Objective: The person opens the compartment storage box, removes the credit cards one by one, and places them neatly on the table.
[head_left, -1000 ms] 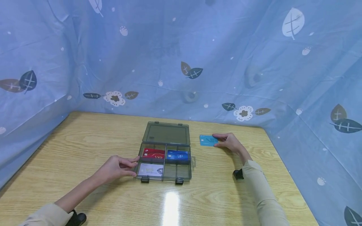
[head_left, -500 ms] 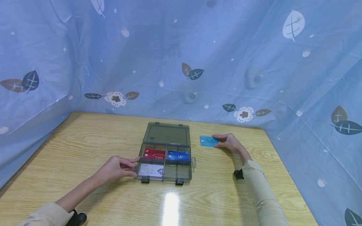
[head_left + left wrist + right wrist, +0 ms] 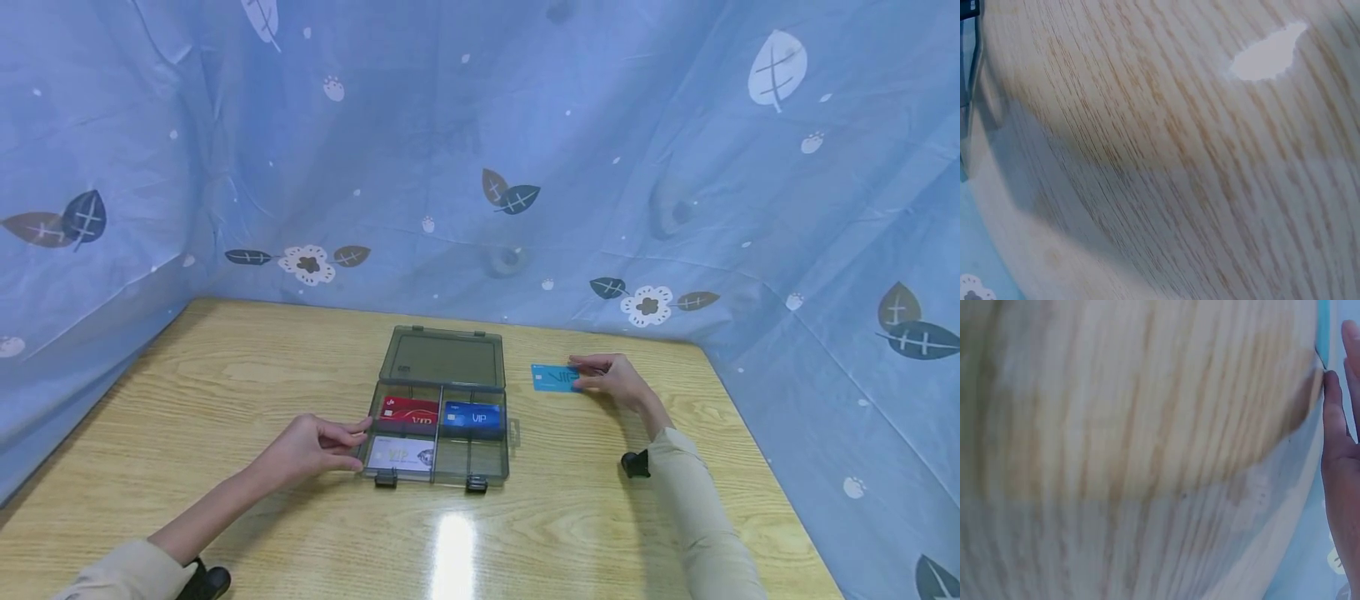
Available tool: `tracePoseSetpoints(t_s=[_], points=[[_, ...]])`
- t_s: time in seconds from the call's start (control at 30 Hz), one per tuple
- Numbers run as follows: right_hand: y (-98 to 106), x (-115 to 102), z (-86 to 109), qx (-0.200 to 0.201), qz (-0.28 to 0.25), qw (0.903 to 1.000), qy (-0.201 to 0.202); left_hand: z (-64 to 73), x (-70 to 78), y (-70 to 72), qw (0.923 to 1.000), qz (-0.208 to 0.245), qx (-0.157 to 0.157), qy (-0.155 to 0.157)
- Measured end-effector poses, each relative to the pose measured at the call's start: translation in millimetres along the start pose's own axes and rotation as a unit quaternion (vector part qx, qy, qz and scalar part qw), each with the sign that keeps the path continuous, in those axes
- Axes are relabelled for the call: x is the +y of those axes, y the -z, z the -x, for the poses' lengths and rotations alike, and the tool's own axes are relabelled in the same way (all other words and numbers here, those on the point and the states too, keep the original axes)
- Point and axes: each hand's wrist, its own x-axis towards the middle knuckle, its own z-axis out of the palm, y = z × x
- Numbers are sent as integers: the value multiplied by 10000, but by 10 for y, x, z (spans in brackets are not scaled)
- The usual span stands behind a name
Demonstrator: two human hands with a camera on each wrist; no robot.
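A teal VIP card lies to the right of the dark see-through divided box. My right hand is at the card's right end, thumb and fingers apart and fairly straight, the thumb over its edge. In the right wrist view, a sliver of the teal card shows beside the fingertips of my right hand. My left hand touches the box's left side with spread fingers and thumb. Inside the box lie a red VIP card, a blue VIP card and a white VIP card.
The box's lid is folded back behind it, and two latches stick out at its front. A wooden table carries everything. Blue patterned cloth encloses the table at the back and sides.
My right hand has shifted slightly right along the teal card, uncovering more of its lettering. The card, the box and my left hand stay in place.
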Motion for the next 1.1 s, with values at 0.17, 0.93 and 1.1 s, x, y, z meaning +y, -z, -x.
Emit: tracePoseSetpoints(t_s=[0.17,0.93,1.1], points=[[50,-52,53,241,-368,9988,227,4,0,-2,10000,77,-26,43],[-316,-59,410,-19,-1667,9857,238,-3,-24,10,10000,16,-35,-19],[-453,-115,497,-119,-1937,9807,217,-3,-22,10,10000,22,-12,-1]])
